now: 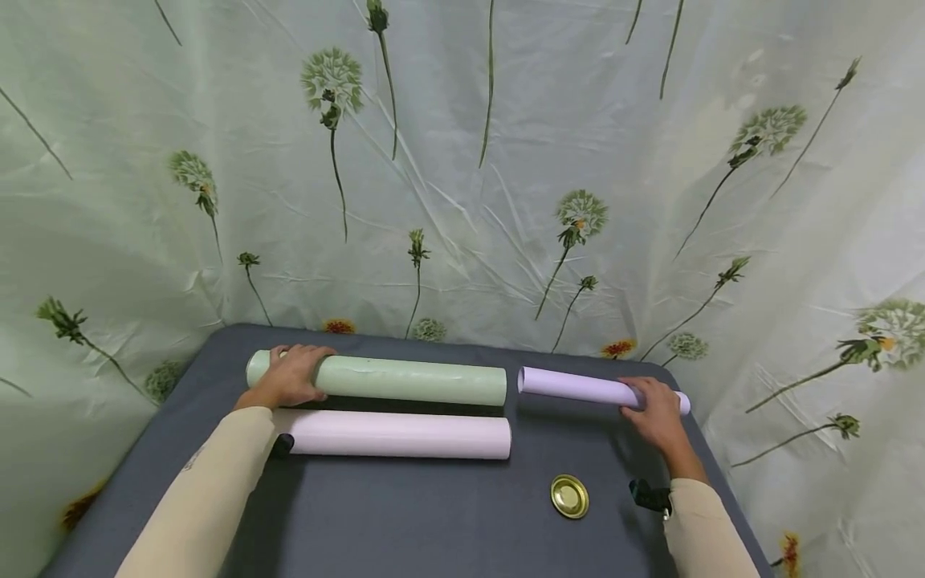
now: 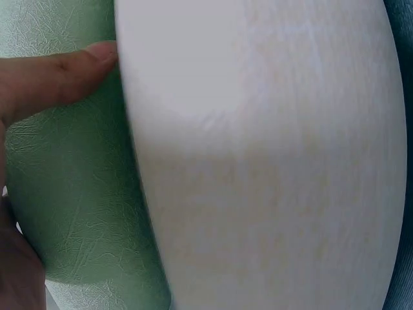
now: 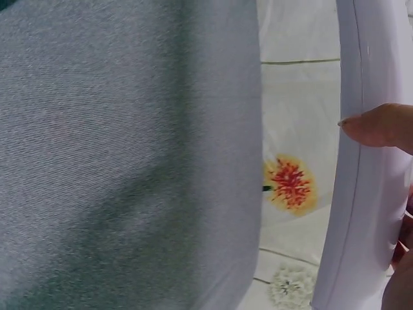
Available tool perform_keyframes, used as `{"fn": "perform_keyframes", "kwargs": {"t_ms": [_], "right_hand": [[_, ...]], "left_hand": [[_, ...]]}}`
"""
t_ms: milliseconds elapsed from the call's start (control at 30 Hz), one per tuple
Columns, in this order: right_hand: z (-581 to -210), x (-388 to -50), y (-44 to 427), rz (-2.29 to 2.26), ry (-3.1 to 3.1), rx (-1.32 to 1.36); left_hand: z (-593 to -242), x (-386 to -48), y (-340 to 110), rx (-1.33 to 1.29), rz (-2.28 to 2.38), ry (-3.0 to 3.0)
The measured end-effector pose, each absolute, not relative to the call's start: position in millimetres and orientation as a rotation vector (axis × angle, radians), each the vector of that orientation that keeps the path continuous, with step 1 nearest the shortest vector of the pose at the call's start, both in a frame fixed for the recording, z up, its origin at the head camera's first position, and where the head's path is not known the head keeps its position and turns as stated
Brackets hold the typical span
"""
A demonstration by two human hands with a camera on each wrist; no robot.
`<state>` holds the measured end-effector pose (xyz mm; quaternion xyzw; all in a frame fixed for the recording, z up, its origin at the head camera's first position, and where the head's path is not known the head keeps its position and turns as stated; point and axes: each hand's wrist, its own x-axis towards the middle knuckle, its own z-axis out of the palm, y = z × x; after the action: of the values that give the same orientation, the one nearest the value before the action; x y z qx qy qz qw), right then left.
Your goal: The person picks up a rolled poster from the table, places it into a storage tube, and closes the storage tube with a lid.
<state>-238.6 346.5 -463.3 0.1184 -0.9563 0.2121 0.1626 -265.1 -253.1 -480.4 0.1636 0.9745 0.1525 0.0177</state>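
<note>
In the head view my left hand [image 1: 291, 376] grips a thick pale green roll [image 1: 415, 380] near its left end. The left wrist view shows the thumb [image 2: 77, 71] laid against the textured green surface. Just in front of it, on the table, lies a pale pink roll [image 1: 405, 434], its left end hidden behind my sleeve; up close it looks whitish [image 2: 271, 194]. To the right, my right hand [image 1: 656, 411] holds a thinner lilac roll [image 1: 578, 386] near its right end. In the right wrist view the thumb presses on the lilac roll [image 3: 368, 213], beside its long seam.
A small round gold lid or dish [image 1: 569, 496] sits on the dark grey table cover [image 1: 433, 514], in front of the lilac roll. Behind the table hangs a pale curtain [image 1: 462, 177] printed with dandelions. Dark wrist straps show at both sleeves.
</note>
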Motion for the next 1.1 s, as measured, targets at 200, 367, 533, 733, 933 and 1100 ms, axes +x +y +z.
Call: {"fn": "perform_keyframes", "kwargs": {"t_ms": [200,367,533,733,933,1100], "right_hand": [[-455.0,-239.3,342.5,0.604,-2.691,0.387],[-448.2,-239.5,339.8,0.611,-2.695,0.399],[-444.6,-237.3,338.4,0.637,-2.708,0.385],[-442.7,-239.3,337.8,0.602,-2.684,0.434],[-437.7,-244.1,335.8,0.552,-2.677,0.460],[-436.7,-247.2,336.1,0.560,-2.690,0.460]], "left_hand": [[-472.2,-259.3,-260.5,0.501,0.472,3.062],[-464.4,-254.8,-265.7,0.473,0.507,3.085],[-454.4,-251.2,-268.0,0.493,0.499,3.101],[-442.5,-250.8,-268.6,0.524,0.461,3.113],[-435.3,-252.8,-267.9,0.529,0.458,3.101],[-432.7,-253.0,-268.0,0.527,0.461,3.102]]}}
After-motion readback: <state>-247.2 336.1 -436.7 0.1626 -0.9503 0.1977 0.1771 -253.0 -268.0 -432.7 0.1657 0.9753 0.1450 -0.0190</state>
